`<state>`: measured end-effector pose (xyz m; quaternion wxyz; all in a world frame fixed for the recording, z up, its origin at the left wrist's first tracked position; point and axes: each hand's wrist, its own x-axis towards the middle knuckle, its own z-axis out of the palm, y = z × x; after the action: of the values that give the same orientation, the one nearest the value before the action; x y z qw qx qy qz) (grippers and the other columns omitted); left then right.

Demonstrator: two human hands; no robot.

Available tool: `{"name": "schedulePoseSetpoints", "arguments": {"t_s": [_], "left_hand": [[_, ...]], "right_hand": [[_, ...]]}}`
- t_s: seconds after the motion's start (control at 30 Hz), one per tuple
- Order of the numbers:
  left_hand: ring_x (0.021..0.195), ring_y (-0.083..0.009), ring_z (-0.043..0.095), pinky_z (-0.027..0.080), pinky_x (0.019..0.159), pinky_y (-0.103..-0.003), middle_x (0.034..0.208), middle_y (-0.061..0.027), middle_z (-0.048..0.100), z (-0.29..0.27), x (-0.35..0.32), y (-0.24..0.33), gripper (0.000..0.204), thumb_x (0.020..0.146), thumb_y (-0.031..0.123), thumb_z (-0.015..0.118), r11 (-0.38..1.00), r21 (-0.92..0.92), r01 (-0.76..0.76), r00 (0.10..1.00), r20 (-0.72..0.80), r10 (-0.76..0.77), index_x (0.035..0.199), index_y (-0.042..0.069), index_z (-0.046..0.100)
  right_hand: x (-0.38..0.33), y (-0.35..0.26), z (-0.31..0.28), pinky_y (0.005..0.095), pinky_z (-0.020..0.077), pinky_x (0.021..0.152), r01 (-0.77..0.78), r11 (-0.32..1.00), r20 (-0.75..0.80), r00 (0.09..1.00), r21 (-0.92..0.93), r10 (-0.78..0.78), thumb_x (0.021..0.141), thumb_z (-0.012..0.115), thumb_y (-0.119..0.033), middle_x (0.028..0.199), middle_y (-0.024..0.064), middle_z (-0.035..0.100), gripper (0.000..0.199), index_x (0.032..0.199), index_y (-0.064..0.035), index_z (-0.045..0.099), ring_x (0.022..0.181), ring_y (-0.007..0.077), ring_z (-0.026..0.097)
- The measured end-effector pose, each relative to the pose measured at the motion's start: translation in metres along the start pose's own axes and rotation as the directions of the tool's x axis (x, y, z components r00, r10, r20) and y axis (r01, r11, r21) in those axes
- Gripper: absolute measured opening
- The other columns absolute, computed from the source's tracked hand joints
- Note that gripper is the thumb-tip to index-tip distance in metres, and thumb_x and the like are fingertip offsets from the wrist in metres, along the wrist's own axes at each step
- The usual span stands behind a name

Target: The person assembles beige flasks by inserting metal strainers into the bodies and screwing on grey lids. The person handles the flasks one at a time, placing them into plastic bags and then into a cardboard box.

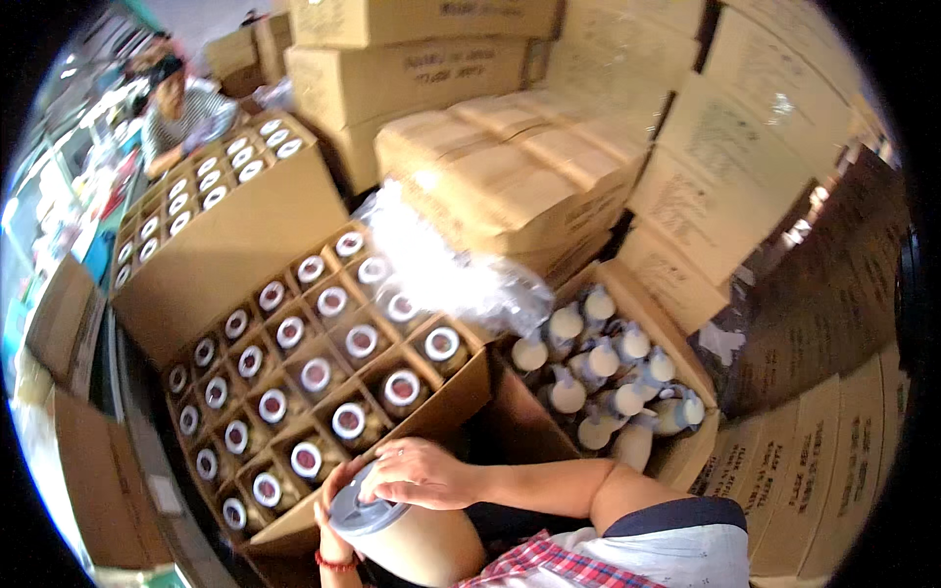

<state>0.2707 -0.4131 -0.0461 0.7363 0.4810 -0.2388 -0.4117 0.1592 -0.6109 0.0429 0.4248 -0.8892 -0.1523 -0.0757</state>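
A large cream flask (pixel 431 549) with a grey round cap (pixel 365 508) is tilted in front of my body, its capped end pointing away from me. My right hand (pixel 417 473) lies over the top of the cap, fingers curled down onto it. From the left, my left hand (pixel 333 514) wraps the side of the cap, with a red bracelet at its wrist. My right hand hides part of the cap. Just beyond them stands a carton (pixel 470 387) with cardboard dividers, holding many round-ended glass pieces with white rings and dark red centres.
On the right, an open carton (pixel 701 446) holds several cream flasks (pixel 632 400) with grey parts. Clear plastic wrap (pixel 441 269) lies behind the divided carton. A second filled carton (pixel 240 230) stands back left, near another person (pixel 186 118). Stacked boxes (pixel 412 78) rise behind.
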Motion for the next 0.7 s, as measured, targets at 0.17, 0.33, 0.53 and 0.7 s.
{"name": "schedulePoseSetpoints", "arguments": {"t_s": [0.17,0.33,0.53,0.7], "left_hand": [[0.128,-0.0318,0.04,0.033,0.107,-0.045,0.139,-0.0235,0.038,0.048,-0.008,0.069,0.085,0.093,0.063,0.032,0.771,0.631,-0.082,0.991,0.132,-0.003,0.141,-0.006,0.027],[0.126,-0.0373,0.039,0.028,0.107,-0.046,0.134,-0.0265,0.04,0.057,-0.024,0.101,0.073,0.09,0.043,0.056,0.464,0.793,-0.394,0.908,0.257,0.33,0.135,-0.01,0.032],[0.091,-0.0312,0.062,0.05,0.078,-0.038,0.108,-0.0183,0.06,0.048,0.004,0.139,0.06,0.077,0.025,0.074,0.037,0.937,-0.347,0.922,0.334,0.195,0.126,0.0,0.049],[0.093,-0.0186,0.061,0.048,0.082,-0.03,0.107,-0.0137,0.064,-0.028,-0.003,0.088,0.033,0.091,0.013,0.062,0.792,0.597,-0.131,0.885,-0.29,0.365,0.12,-0.002,0.054]], "right_hand": [[-0.002,0.058,0.025,0.0351,0.0365,0.104,-0.133,0.37,0.062,0.979,0.919,0.196,0.1,0.03,-0.053,0.119,0.0106,0.06,0.062,0.117,0.0008,0.057,0.117,0.0211,0.053],[0.039,0.108,0.065,0.0349,0.0413,0.099,-0.334,-0.036,0.333,0.914,0.942,0.232,0.1,0.028,-0.054,0.111,0.0118,0.063,0.065,0.117,0.0011,0.057,0.106,0.0215,0.058],[0.058,0.076,0.046,0.0307,0.0479,0.081,-0.312,0.164,0.268,0.933,0.936,0.242,0.1,0.03,-0.054,0.099,0.0056,0.066,0.061,0.108,-0.0033,0.063,0.092,0.0153,0.06],[0.009,0.104,0.013,0.0273,0.0476,0.075,-0.397,0.774,-0.046,0.877,0.493,0.479,0.098,0.05,-0.034,0.096,-0.0001,0.065,0.03,0.109,-0.0108,0.064,0.087,0.0111,0.058]]}}
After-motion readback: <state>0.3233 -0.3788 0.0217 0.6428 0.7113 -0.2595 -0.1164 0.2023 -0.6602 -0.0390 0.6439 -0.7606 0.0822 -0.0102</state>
